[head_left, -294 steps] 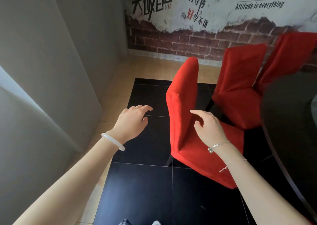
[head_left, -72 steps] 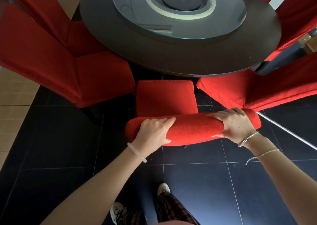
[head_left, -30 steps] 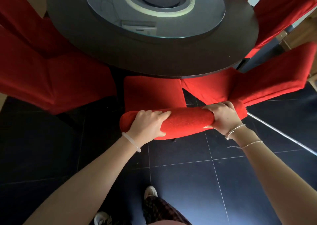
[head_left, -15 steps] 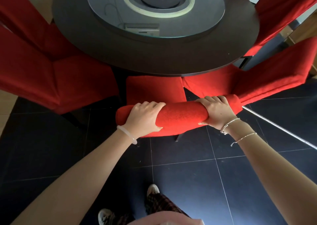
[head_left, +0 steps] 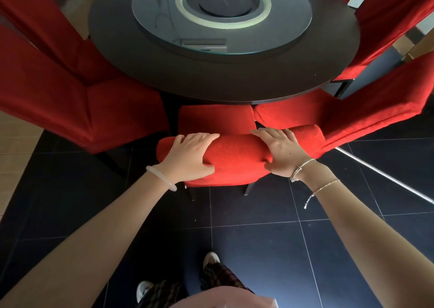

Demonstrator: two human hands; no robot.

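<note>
Closest to cam: plaid trousers [head_left: 218, 277] and white sneakers [head_left: 211, 258] on the black tiled floor [head_left: 270, 249]. Both hands are clamped on the top of the backrest of the red fabric-covered chair [head_left: 237, 152]. Left hand [head_left: 187, 155] w/ fingers over the top and thumb on the near face, right hand [head_left: 280, 152] gripping the same way. Chair's seat is tucked partly under the dark round table [head_left: 225, 80], w/ a glass lazy susan [head_left: 222, 16] on top. More red chairs [head_left: 70, 91] either side.

Head-worn view, steeply downward, close above chair back [head_left: 237, 150] and table [head_left: 223, 77].
</note>
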